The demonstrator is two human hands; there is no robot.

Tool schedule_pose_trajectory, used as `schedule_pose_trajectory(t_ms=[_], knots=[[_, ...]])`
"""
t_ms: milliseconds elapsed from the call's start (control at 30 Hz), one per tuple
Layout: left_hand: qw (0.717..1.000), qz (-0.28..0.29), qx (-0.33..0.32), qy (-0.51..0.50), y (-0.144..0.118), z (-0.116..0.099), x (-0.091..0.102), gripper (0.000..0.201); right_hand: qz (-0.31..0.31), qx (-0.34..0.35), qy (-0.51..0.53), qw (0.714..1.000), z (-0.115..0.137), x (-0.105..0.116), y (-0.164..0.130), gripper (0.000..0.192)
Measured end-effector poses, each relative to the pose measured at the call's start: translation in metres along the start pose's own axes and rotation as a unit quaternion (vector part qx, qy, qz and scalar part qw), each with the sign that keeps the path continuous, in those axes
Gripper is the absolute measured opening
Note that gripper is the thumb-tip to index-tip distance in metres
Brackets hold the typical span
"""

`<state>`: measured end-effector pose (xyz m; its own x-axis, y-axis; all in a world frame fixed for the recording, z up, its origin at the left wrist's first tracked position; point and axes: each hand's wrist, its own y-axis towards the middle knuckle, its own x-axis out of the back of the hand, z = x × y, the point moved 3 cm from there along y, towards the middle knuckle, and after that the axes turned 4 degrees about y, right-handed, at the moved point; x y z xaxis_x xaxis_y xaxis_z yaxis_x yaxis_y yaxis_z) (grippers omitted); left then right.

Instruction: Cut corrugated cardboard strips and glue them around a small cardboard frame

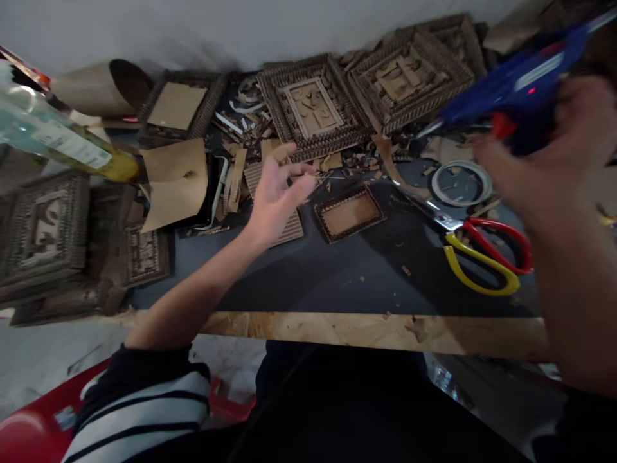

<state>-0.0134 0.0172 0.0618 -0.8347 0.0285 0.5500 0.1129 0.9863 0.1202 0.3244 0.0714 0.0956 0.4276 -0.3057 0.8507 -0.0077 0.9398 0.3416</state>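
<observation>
The small cardboard frame [349,213] lies flat on the dark mat [337,270], near the middle of the desk [366,331], and nothing touches it. Just beyond it the left hand [277,193] hovers with its grip spread, fingers loose and empty, close over a ribbed strip of corrugated card [284,225] and the scraps [337,164] at the foot of the larger finished frames. The right hand [544,161], blurred, has its grip wrapped around the handle of a blue glue gun [511,87], held up off the desk with its nozzle pointing left toward the middle. To my eye this looks like the gluing stage of frame-making: the free hand seems to be going for a piece to stick on. Whatever comes next calls for a light pinch on a thin strip and a steady nozzle kept off the fingers. Open room is the bare mat between the small frame and the wooden front edge; on the right the red-and-yellow scissors [477,247] and a tape ring [461,183] crowd in, on the left stacked frames [45,235] and a bottle [58,138] sit near the edge.
</observation>
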Motion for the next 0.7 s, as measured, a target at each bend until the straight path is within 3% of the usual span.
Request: schedule_pose_trajectory(t_ms=[133, 267, 467, 700], knots=[[0.986, 0.043, -0.014, 0.163, -0.010, -0.006, -0.001, 0.123, 0.019, 0.019, 0.045, 0.999, 0.040, -0.023, -0.025, 0.048], [0.936, 0.093, 0.025, 0.339, -0.027, -0.006, -0.022, 0.123, 0.032, 0.095, 0.033, 0.994, 0.055, -0.042, -0.039, 0.043], [0.932, 0.093, 0.010, 0.350, -0.031, -0.005, -0.032, 0.109, 0.103, 0.145, 0.011, 0.984, 0.057, -0.060, -0.049, 0.036], [0.932, 0.101, 0.029, 0.348, -0.032, -0.004, -0.027, 0.106, 0.091, 0.200, 0.005, 0.976, 0.052, -0.071, -0.059, 0.047]])
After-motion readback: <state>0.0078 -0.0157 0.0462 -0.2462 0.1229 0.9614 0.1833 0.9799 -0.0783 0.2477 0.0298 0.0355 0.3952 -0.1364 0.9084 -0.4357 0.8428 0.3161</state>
